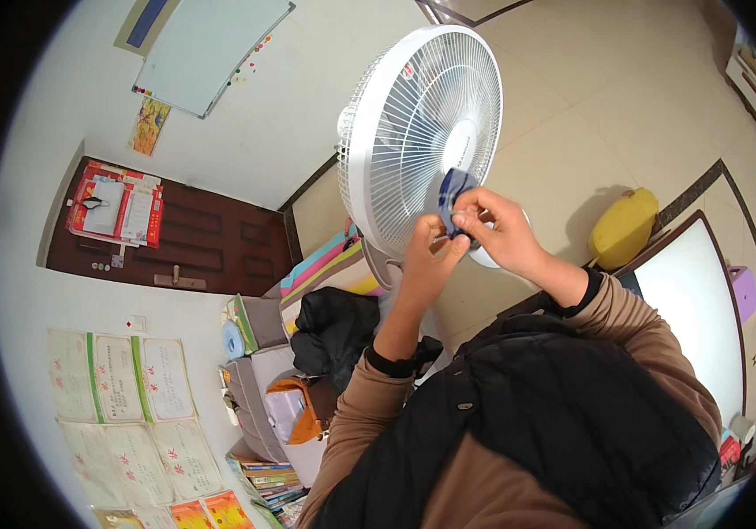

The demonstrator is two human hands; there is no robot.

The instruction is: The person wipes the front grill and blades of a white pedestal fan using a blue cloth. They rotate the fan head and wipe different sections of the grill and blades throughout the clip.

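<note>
Both hands meet in front of a white electric fan, fingertips close together. Pinched between the fingers of my right hand is a small dark-blue patterned cloth piece, whose upper end sticks up past the fingers. My left hand grips the lower end of the same piece with thumb and fingers. Part of the cloth is hidden behind the fingers, so its full shape cannot be made out. The fan's round wire grille lies just beyond the hands; whether the cloth touches it is unclear.
Left of me a grey sofa bears a black garment and an orange-brown bag. Books are stacked nearby. A yellow plush cushion rests on the tiled floor, beside a white-topped table. Beyond the sofa is a brown door.
</note>
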